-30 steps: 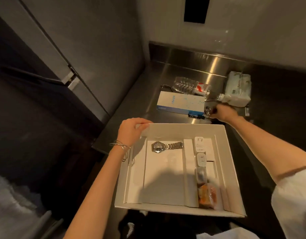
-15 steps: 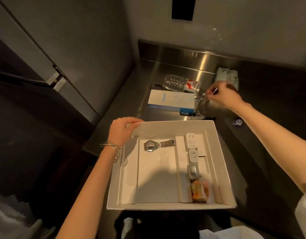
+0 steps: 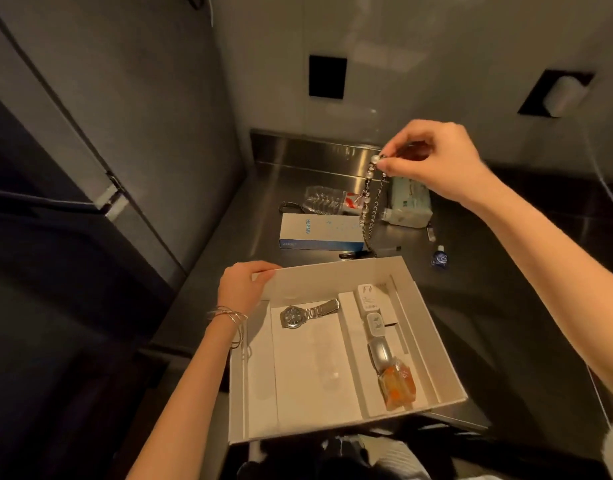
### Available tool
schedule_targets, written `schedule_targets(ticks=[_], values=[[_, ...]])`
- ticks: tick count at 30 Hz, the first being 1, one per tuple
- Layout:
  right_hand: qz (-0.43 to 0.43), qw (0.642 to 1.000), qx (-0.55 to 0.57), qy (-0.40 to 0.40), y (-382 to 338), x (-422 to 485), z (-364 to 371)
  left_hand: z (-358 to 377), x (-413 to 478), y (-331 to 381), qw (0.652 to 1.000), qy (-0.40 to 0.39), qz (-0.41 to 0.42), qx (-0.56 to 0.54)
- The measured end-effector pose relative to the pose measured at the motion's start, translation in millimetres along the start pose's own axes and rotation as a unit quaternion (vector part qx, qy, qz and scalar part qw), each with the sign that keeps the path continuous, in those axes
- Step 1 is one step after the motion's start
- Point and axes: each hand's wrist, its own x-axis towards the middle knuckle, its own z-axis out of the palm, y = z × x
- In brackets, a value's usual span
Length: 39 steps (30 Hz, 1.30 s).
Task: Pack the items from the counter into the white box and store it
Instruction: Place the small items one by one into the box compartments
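Note:
The open white box (image 3: 433, 327) rests at the counter's near edge. My left hand (image 3: 241, 287) grips its far left corner. Inside lie a silver wristwatch (image 3: 303, 312), two white chargers (image 3: 369, 299), a silver case (image 3: 379, 353) and an orange perfume bottle (image 3: 397, 382). My right hand (image 3: 433, 159) is raised above the counter, pinching the top of a beaded chain (image 3: 369, 202) that dangles down to just behind the box's far wall. On the counter remain a blue-white Anker box (image 3: 319, 232), a crushed clear bottle (image 3: 324, 199), a tissue pack (image 3: 410, 202) and a small blue bottle (image 3: 438, 259).
The steel counter (image 3: 263, 216) sits in a corner, with a grey wall at left and a raised steel back edge. A dark ring-like item (image 3: 289, 206) lies left of the crushed bottle. A black pen-like object (image 3: 353, 253) lies by the box's far wall.
My right hand has risen from the counter, lifting the beaded chain until it hangs free. My left hand stays on the box corner. The view has tilted upward.

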Motion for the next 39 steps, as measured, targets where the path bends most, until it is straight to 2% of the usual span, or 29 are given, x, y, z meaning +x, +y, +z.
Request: schedule_targets(ticks=[8, 15, 23, 27, 30, 34, 39], values=[[0.018, 0.986, 0.162, -0.029, -39.9, -22.3, 0.4, -3.2, 2.6, -6.6, 1.0, -0.029, 0.005, -0.008], [0.04, 0.98, 0.169, -0.101, -48.7, -37.1, 31.5, -7.9, 3.4, -9.0, 0.998, -0.057, 0.025, -0.014], [-0.027, 0.948, 0.302, -0.092, -80.9, -26.4, 9.0, -7.4, 3.3, -9.7, 0.998, -0.056, 0.022, -0.034], [-0.034, 0.948, 0.306, -0.086, -85.9, -22.9, 7.3, -7.4, 3.4, -10.0, 0.998, -0.052, 0.025, -0.031], [-0.008, 0.948, 0.302, -0.095, -83.7, -24.0, 12.8, -7.9, 4.1, -10.1, 0.998, -0.045, 0.031, -0.027], [0.017, 0.966, 0.216, -0.139, -65.8, -32.3, 42.6, -7.7, 3.5, -11.7, 0.998, -0.048, 0.033, -0.027], [0.09, 0.966, 0.157, -0.184, -25.7, -46.1, 97.6, -7.0, 4.5, -12.3, 0.998, -0.048, 0.029, -0.016]])
